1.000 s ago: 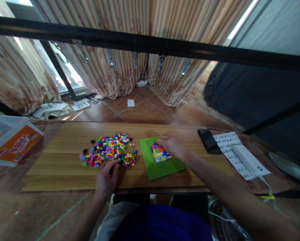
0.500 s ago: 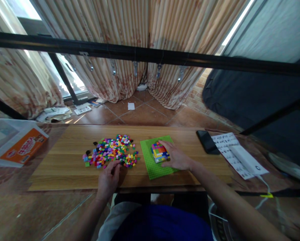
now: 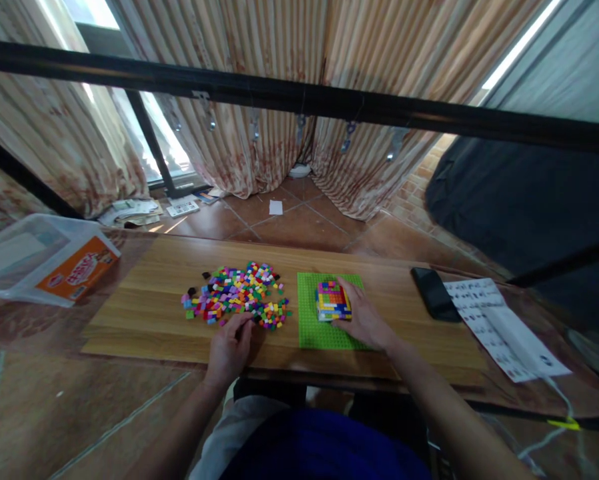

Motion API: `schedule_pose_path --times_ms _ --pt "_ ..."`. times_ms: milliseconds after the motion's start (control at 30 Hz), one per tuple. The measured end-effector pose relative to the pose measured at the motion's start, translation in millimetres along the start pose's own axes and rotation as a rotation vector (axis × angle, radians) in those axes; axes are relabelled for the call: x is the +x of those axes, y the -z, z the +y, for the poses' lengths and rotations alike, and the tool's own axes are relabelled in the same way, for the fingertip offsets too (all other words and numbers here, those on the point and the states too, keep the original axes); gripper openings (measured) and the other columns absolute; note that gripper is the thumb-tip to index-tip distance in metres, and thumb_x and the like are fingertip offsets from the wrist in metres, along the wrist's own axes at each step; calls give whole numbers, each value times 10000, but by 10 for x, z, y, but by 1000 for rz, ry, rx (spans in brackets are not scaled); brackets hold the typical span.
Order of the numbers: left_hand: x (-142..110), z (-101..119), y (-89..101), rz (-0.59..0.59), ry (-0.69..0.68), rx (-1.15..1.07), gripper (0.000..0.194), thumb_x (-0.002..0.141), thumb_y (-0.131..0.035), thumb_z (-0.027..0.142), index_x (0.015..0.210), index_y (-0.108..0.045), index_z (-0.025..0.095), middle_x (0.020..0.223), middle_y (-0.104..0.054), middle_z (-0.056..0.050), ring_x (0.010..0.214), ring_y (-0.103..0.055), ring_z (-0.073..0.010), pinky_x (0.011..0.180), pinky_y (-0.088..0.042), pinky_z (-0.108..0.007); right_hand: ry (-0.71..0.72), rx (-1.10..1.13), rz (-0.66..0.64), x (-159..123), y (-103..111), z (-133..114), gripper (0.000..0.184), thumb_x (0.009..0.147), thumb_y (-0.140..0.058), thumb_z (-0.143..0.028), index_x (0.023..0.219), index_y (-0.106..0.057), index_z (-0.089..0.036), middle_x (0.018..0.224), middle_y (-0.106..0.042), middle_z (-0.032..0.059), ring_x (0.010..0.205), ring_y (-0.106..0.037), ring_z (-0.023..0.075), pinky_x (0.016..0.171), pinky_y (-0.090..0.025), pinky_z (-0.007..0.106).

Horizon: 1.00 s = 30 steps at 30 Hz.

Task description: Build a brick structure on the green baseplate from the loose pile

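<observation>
A small block built of many-coloured bricks (image 3: 333, 303) sits on the green studded baseplate (image 3: 309, 337). My right hand (image 3: 363, 321) wraps the block's right side, fingers at its far edge and thumb at its near edge. To the left lies a spread pile of small loose bricks (image 3: 239, 290) in many colours. At the pile's near edge is my left hand (image 3: 231, 348), its thumb and forefinger drawn together in a pinch. What is between those fingertips is too small to make out.
A black phone (image 3: 434, 293) and a printed sheet (image 3: 499, 323) lie at the right. A clear plastic box (image 3: 54, 257) with an orange label stands at the left end of the wooden board (image 3: 144, 313). A black bar (image 3: 279, 93) crosses beyond the table.
The whole view has shifted and tilted slightly. My left hand stays pinched at the pile's near edge, and my right hand stays around the brick block.
</observation>
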<state>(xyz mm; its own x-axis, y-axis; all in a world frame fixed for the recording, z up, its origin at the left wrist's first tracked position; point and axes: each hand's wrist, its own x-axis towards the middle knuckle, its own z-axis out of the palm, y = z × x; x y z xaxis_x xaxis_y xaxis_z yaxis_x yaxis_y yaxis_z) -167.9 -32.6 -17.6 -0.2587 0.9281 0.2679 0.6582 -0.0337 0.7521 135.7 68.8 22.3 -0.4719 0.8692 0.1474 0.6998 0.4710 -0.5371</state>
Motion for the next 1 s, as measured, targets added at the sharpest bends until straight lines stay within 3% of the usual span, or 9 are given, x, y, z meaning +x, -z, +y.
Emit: schedule_pose_path --times_ms 100,200,300,367,567,833,1000 --pt "-14 20 2 -16 14 -7 248 891 -482 344 991 -656 199 935 -722 -52 815 -678 -177 766 -549 -297 25 -62 98 -60 -46 -148 890 740 -704 -312 1493 -240 -220 1449 -405 139 1334 -373 326 1102 -325 544" --pt "-28 30 -1 -23 27 -10 244 895 -481 338 1003 -655 205 925 -721 -54 819 -678 -182 779 -552 -314 64 -72 217 -103 -175 -410 663 849 -591 -312 1458 -341 -238 1392 -474 125 1284 -428 315 1079 -352 543" --pt "-38 34 -6 -18 31 -23 238 896 -484 332 1005 -653 204 946 -720 -62 850 -680 -189 799 -551 -324 162 -56 183 -73 -374 -679 382 924 -470 -248 1297 -550 -243 1237 -596 107 1166 -517 278 1026 -407 493" --pt "-42 37 -8 -13 30 -37 231 896 -486 322 1000 -652 199 973 -719 -69 879 -679 -192 813 -549 -326 173 -50 123 -2 -514 -799 302 931 -452 -219 1171 -636 -225 1117 -644 103 1056 -558 260 967 -445 451" --pt "-41 52 -6 -13 6 -74 219 891 -487 293 995 -655 198 986 -720 -70 904 -677 -192 838 -545 -335 83 -51 28 306 -772 -917 221 897 -521 -194 1047 -682 -198 999 -651 97 954 -550 253 883 -451 401" --pt "-48 75 10 -30 19 -86 214 892 -490 278 1008 -656 209 978 -724 -60 892 -679 -192 831 -546 -332 62 -182 -7 539 -898 -1017 146 867 -570 -214 896 -713 -206 970 -604 102 947 -521 252 874 -443 383" --pt "-53 66 4 -26 25 -96 210 894 -492 271 1008 -658 208 985 -724 -56 904 -678 -191 840 -542 -329 82 -121 5 547 -887 -1061 114 859 -567 -182 861 -681 -186 1018 -619 114 1022 -532 264 919 -440 395"
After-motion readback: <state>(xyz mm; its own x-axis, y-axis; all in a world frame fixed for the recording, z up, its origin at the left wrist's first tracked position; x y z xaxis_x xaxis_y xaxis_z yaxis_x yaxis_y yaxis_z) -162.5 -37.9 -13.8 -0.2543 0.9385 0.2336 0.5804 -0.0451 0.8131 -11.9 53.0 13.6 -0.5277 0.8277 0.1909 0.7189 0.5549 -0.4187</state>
